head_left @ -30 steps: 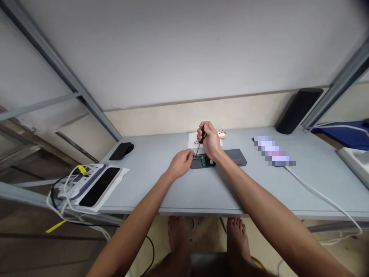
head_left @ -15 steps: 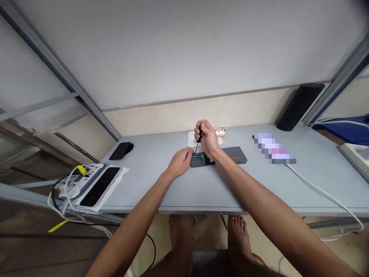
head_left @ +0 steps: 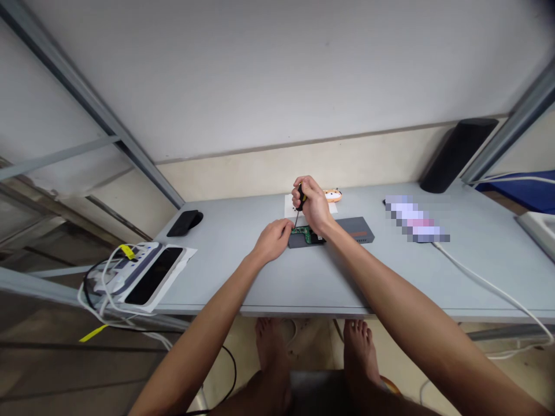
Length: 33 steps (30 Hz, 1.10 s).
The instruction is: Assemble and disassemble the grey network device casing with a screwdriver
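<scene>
My right hand [head_left: 315,203] is wrapped round the black and yellow handle of a screwdriver [head_left: 301,198], held nearly upright. Its thin shaft points down at the left part of a green circuit board [head_left: 301,230]. The board sits in an opened dark grey case [head_left: 358,229] lying flat on the table; my right wrist hides part of it. At the left end of the case, my left hand [head_left: 274,238] rests with fingers together, its fingertips at the board's corner. Whether they pinch something small there cannot be made out.
Behind the case lie white paper [head_left: 291,205] with small dark bits and an orange-white object [head_left: 333,195]. Left are a black holder [head_left: 185,223], a phone [head_left: 155,276] and a power strip [head_left: 137,263]. Right are a blurred-out phone [head_left: 416,219], its cable [head_left: 485,279] and a black cylinder [head_left: 457,156].
The whole view has shifted slightly. Both hands and the screwdriver keep nearly the same places over the case.
</scene>
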### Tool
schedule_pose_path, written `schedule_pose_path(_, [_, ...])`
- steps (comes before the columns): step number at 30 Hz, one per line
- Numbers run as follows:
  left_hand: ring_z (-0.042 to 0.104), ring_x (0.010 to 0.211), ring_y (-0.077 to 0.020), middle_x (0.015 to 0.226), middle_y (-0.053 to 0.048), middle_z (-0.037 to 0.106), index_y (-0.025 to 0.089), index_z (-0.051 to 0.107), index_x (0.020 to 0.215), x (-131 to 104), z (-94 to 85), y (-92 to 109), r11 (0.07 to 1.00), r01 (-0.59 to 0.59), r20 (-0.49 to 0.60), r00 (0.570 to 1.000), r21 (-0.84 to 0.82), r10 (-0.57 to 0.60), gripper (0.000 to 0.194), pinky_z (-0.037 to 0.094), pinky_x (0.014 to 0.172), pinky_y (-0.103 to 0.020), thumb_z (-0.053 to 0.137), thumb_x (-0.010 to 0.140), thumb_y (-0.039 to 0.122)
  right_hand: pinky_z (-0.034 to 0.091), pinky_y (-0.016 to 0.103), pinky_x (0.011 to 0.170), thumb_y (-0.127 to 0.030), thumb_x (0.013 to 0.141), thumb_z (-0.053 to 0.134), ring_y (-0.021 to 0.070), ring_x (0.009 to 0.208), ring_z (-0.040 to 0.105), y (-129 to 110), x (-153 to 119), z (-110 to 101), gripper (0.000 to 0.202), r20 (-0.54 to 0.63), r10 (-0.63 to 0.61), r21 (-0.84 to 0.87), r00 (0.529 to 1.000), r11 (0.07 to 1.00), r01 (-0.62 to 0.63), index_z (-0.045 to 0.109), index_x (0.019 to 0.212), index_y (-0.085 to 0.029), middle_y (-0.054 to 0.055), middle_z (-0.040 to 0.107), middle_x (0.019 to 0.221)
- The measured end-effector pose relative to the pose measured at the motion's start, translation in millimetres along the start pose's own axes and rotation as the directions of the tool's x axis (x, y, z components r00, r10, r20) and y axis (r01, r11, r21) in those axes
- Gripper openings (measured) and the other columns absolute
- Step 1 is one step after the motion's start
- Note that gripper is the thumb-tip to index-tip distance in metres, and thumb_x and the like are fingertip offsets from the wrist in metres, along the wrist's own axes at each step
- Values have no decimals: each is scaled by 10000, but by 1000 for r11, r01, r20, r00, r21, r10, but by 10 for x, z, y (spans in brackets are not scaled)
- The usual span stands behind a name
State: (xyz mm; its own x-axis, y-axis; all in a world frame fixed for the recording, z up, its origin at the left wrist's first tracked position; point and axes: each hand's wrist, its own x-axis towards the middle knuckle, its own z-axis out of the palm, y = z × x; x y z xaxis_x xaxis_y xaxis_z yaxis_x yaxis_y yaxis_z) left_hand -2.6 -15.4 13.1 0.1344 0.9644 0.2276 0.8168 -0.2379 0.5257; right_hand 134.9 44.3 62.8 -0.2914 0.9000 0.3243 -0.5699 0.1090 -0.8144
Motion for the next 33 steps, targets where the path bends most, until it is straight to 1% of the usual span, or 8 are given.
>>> schedule_pose_path(3, [699,1072,-273,1095,-86,772,227,678,984,2,3,-3,1000,5,0,1000,0,-5,343,535,1030,-416,345,1062,257,276,234,542,-460,998,622,102,559,367,-4,9,-13,279,-6,4,-1,1000,1000,-4,539,848,-240,-45,426,662])
schedule_pose_path(7, [702,1053,-275,1084,-88,773,228,673,1009,-6,4,-5,1000,6,-3,1000,1,-6,334,540,1006,-417,345,1066,266,276,227,537,-494,972,651,95,559,370,-12,11,-21,304,-20,-6,-22,1000,1000,5,542,849,-238,-51,430,658])
schedule_pose_path(12, [703,1030,-272,1068,-83,773,234,666,1015,-10,3,-9,1000,-3,-8,1000,1,3,314,542,981,-408,361,1071,279,281,221,537,-427,977,623,94,556,375,4,-2,-2,251,-2,-17,32,1000,999,18,546,841,-230,-45,441,656])
schedule_pose_path(17, [705,1037,-274,1072,-87,773,232,668,997,-1,12,-22,1000,-1,-9,1000,-4,1,311,536,987,-406,366,1065,264,279,227,533,-472,963,649,97,554,363,4,14,-15,277,10,-15,-6,1000,1000,15,554,855,-235,-51,423,651])
schedule_pose_path(21, [705,1040,-270,1068,-80,777,233,676,971,4,15,-32,1000,-3,-12,1000,-11,3,312,540,993,-399,377,1059,254,278,227,533,-458,956,645,96,554,369,10,19,-20,262,-2,-37,8,999,999,37,561,856,-231,-49,433,650])
schedule_pose_path(26, [703,1026,-257,1061,-71,778,233,689,973,7,14,-42,1000,-9,-18,1000,-21,9,325,546,1000,-389,376,1059,250,290,228,541,-469,935,663,94,557,373,17,4,-6,277,41,-42,1,998,999,42,569,841,-225,-46,437,648])
schedule_pose_path(33, [701,1015,-263,1045,-77,776,229,688,976,9,15,-45,1000,-6,-20,1000,-26,6,326,546,990,-399,374,1056,261,281,227,532,-454,950,642,94,551,361,14,13,-22,262,15,-41,-26,999,999,41,563,843,-228,-49,428,646])
